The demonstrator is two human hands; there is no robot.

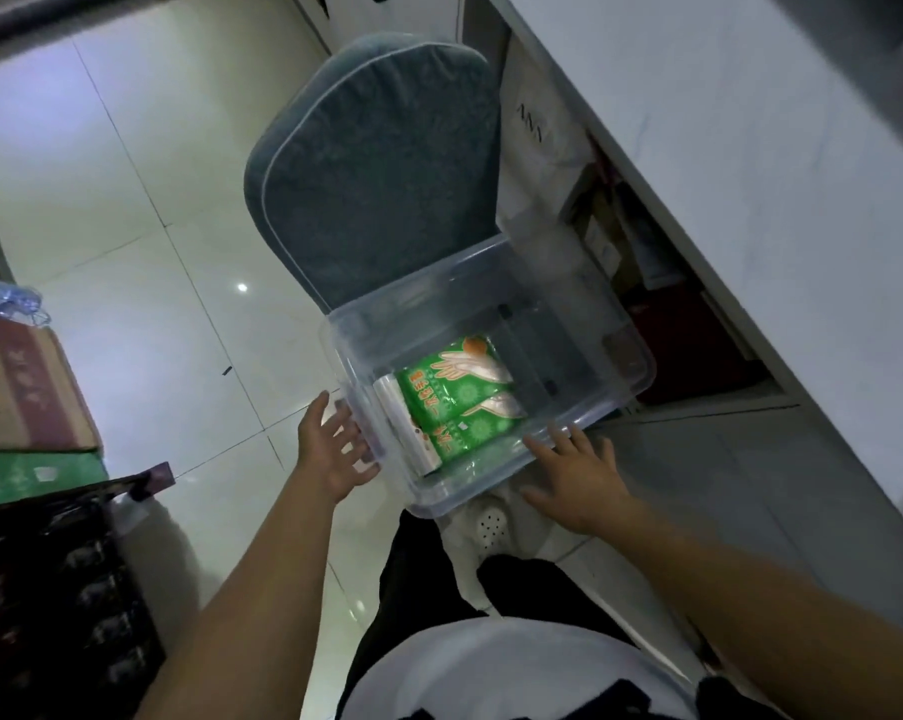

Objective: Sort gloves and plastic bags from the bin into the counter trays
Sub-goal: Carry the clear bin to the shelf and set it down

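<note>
Cardboard box [18, 387] cut off at left edge, green packet [454, 402] lettering illegible

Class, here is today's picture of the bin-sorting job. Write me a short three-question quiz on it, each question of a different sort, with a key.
1. True or false: the clear bin rests on a grey chair seat.
2. The green glove packs lie: A) on the floor, B) inside the bin, C) on the counter.
3. Fill in: the left hand and right hand, fingers relaxed, reach for the bin's near ____.

Key: 1 true; 2 B; 3 rim.
</note>
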